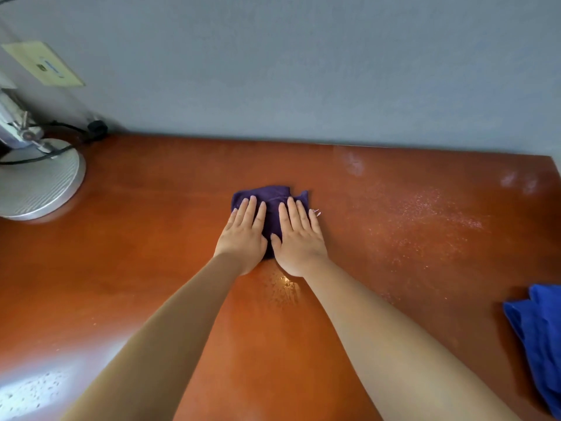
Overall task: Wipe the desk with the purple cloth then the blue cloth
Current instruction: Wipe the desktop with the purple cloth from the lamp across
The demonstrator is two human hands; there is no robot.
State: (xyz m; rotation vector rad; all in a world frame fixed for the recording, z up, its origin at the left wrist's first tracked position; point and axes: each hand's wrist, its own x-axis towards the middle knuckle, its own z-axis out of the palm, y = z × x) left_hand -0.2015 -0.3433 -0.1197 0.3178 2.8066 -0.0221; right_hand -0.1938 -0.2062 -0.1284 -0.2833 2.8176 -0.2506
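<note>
Your left hand (pixel 244 238) lies flat on the purple cloth (pixel 271 205), fingers straight and slightly spread, pressing it down onto the desk (pixel 151 238). Your right hand (pixel 299 241) lies just beside it in the same way, palm down with straight fingers on the right part of the cloth, its thumb nearly touching the left hand. The purple cloth is bunched under both palms near the middle of the desk, closer to the wall (pixel 303 71) than to you, and its far edge shows beyond your fingertips. Fine water droplets (pixel 425 223) speckle the wood to the right of the cloth, and a small wet patch (pixel 283 288) sits between your forearms just behind your wrists. The blue cloth (pixel 537 329) lies crumpled at the right edge of the desk, well apart from your hands and partly cut off by the view. At the far left a round silver lamp base (pixel 39 183) stands on the desk with a black cable (pixel 60 132) running behind it.
</note>
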